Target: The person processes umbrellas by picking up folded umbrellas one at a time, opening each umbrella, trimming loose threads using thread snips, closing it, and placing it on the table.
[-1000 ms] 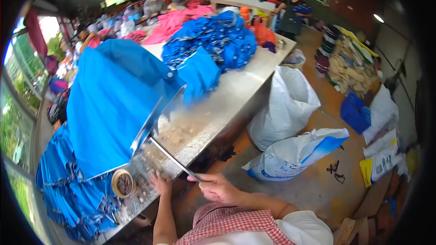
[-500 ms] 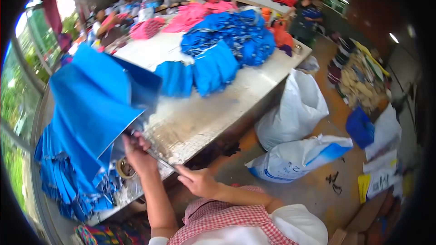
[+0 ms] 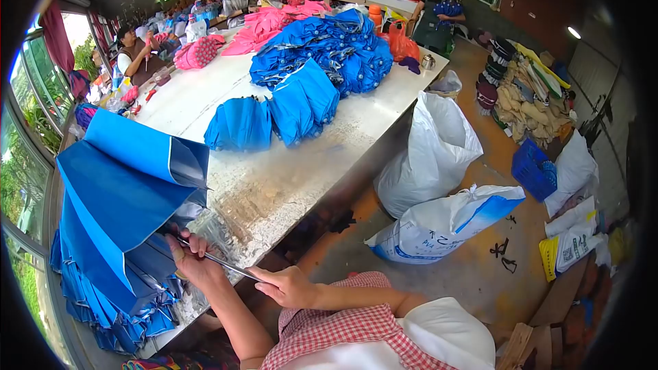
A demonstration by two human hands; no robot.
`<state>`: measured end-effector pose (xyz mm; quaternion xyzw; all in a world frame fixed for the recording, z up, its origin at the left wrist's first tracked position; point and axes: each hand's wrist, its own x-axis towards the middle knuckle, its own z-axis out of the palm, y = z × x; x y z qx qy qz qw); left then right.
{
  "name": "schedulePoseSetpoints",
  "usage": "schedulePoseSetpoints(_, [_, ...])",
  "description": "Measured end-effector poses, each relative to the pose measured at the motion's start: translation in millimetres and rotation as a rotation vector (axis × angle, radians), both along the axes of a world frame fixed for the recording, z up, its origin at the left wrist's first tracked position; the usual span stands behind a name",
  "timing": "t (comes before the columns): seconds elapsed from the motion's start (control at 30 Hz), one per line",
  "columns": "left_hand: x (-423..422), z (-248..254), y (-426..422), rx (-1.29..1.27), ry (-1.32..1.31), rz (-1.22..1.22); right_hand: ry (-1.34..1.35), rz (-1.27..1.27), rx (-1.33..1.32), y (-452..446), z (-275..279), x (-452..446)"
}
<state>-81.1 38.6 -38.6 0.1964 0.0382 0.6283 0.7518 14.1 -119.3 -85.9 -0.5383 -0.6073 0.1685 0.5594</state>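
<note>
A blue umbrella point(image 3: 130, 192), its canopy partly spread and folds hanging loose, points away from me to the left. My left hand point(image 3: 194, 255) is closed around its thin metal shaft near the canopy. Lower down, at the near end of the shaft, my right hand point(image 3: 291, 287) is closed with fingers wrapped on it; that end is hidden inside the hand. Beneath the canopy, a stack of folded blue umbrellas point(image 3: 116, 325) lies on the table's left corner, partly covered.
On the white table point(image 3: 301, 171) are a blue umbrella heap point(image 3: 322, 48) and pink umbrellas point(image 3: 264, 27). White sacks point(image 3: 435, 154) stand on the floor at right, near a blue basket point(image 3: 533, 168). One person point(image 3: 439, 17) stands at the back; others work along the far left.
The umbrella's canopy has swung slightly down and left in view, with its folds hanging differently. Both hands stay on the shaft and sit a little lower. My view has shifted.
</note>
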Motion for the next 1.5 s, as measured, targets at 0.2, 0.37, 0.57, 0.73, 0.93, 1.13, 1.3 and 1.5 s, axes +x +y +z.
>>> schedulePoseSetpoints(0.2, [-5.2,-1.3,0.1,0.000,0.019,0.041,0.036,0.008,-0.012,-1.3,-1.4,-9.3])
schedulePoseSetpoints(0.37, [-4.9,4.9,-4.2,-0.075,0.037,0.056,0.167,0.047,0.040,2.3,-6.5,-15.4])
schedulePoseSetpoints(0.57, [-4.9,6.3,-2.8,-0.091,-0.093,-0.061,0.240,0.140,-0.119,-0.5,-4.1,-12.6])
schedulePoseSetpoints(0.73, [-8.3,12.6,-2.0,-0.042,-0.298,-0.273,0.478,0.297,-0.232,-0.8,-1.2,-9.5])
schedulePoseSetpoints(0.93, [-7.7,42.1,44.3,0.055,0.165,0.047,0.818,0.562,-0.432,11.9,36.3,13.6])
schedulePoseSetpoints(1.13, [-40.6,185.2,133.7,0.153,0.281,0.289,0.768,0.681,-0.470,8.3,81.1,55.7])
schedulePoseSetpoints(1.3, [-46.4,240.3,156.6,0.105,0.376,0.381,0.645,0.733,-0.435,-3.5,83.5,87.6])
schedulePoseSetpoints(1.5, [-38.0,231.6,161.5,0.063,0.818,0.870,-0.231,0.334,0.119,26.6,63.1,165.4])
